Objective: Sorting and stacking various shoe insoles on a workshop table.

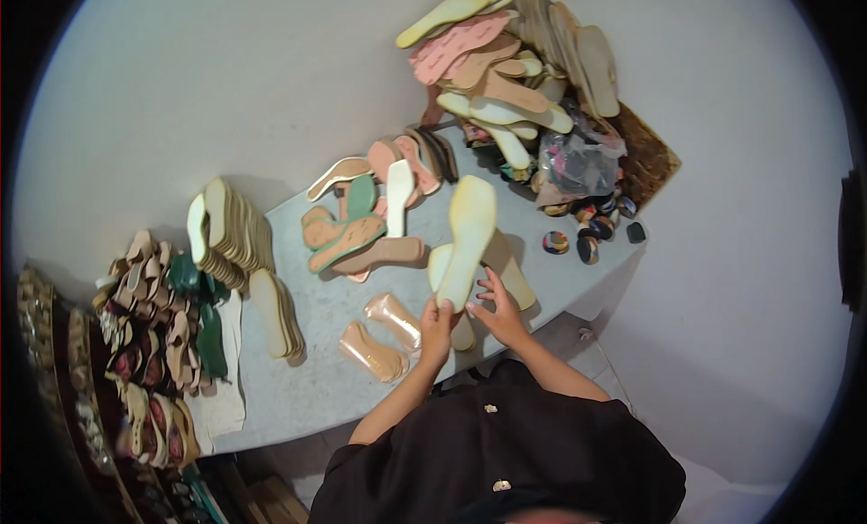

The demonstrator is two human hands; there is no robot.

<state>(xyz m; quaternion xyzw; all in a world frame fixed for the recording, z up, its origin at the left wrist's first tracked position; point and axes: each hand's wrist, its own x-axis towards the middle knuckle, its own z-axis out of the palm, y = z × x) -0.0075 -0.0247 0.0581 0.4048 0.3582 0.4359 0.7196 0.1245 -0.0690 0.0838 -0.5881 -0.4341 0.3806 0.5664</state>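
Note:
A pale cream-yellow shoe insole is raised above the near right part of the table. My left hand grips its narrow lower end, thumb on top. Close by on the right, my right hand has its fingers spread, the thumb by the insole's edge; whether it touches I cannot tell. Under the raised insole lie more insoles, among them a beige one, partly covered. Left of my left hand are two shiny tan insole-shaped pieces in clear wrapping.
Mixed pink, green and tan soles are heaped mid-table. Stacked beige insoles stand left, beside rows of sandal parts. A tall insole pile, a plastic bag and small round multicoloured pieces fill the far right corner by the wall.

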